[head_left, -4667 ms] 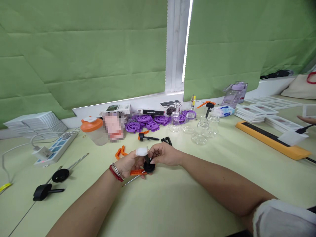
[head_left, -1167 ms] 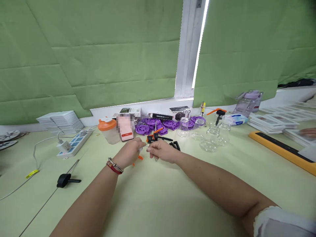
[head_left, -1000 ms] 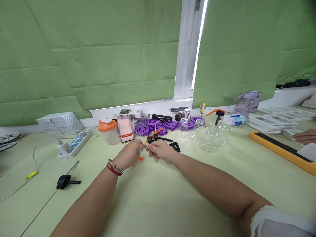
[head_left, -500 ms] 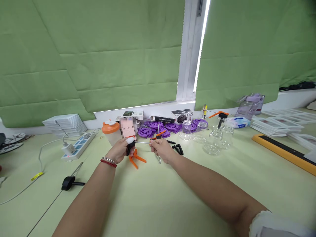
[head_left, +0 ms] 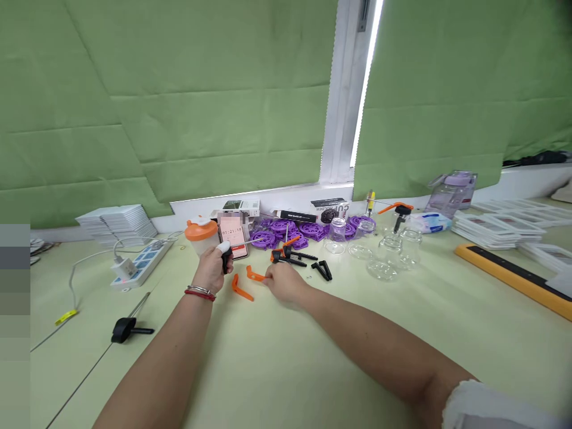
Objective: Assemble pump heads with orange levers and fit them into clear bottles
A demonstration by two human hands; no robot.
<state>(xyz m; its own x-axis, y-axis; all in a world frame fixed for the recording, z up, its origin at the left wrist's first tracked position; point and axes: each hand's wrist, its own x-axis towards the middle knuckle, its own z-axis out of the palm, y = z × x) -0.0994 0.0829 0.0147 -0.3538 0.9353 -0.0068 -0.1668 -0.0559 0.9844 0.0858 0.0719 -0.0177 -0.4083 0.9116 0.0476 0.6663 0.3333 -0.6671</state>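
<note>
My left hand (head_left: 210, 269) is closed around a black plastic part (head_left: 227, 262), with a thin metal rod (head_left: 248, 243) sticking out to the right. Something white covers the thumb of that hand. The fingers of my right hand (head_left: 286, 281) pinch the end of an orange bent plastic piece (head_left: 254, 273) at the table surface. A second orange bent piece (head_left: 241, 289) lies just left of it, between the hands. Behind my right hand are several black and orange clamp-like parts (head_left: 292, 257). Two short black pieces (head_left: 322, 270) lie to its right.
A phone with a timer (head_left: 232, 235) and an orange-lidded cup (head_left: 202, 233) stand behind my left hand. Purple discs (head_left: 279, 229) lie at the back. Clear glasses (head_left: 384, 262) stand right; a power strip (head_left: 147, 262) and a black clamp with a rod (head_left: 125, 330) lie left.
My right hand has let go of the metal rod, moved down and taken hold of an orange piece. My left hand has shifted slightly left, keeping the black part.
</note>
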